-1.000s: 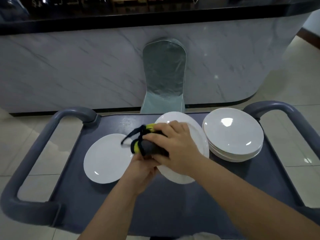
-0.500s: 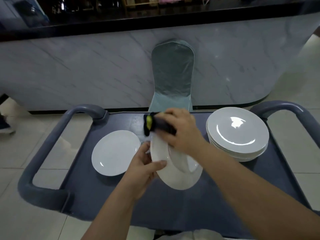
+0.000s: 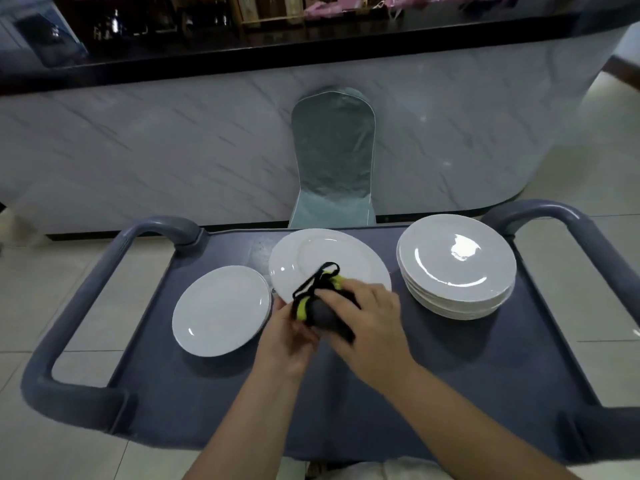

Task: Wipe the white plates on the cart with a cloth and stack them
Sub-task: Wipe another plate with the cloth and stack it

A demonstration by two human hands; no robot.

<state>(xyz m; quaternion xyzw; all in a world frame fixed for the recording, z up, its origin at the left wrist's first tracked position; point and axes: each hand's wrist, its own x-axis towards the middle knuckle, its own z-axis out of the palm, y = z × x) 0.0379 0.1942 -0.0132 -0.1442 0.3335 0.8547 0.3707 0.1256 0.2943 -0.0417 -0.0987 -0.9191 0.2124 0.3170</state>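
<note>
Head: cloth [image 3: 321, 316] gripped under right hand [image 3: 371, 323], against plate [image 3: 329, 252] near edge.

The cloth [image 3: 322, 317] bunched under my right hand [image 3: 367, 320] is soft, matt dark fabric with bright yellow trim. The middle plate [image 3: 329, 254], the left plate [image 3: 221, 310] and the stack [image 3: 457, 265] at the cart's right edge are smooth, glossy white glaze that catches glare. The cart [image 3: 485, 375] is matt grey-blue plastic. Beyond its far edge, the chair cover [image 3: 332, 157] is cloth with a satin sheen, and the counter front [image 3: 138, 150] is smooth and marble-veined.
</note>
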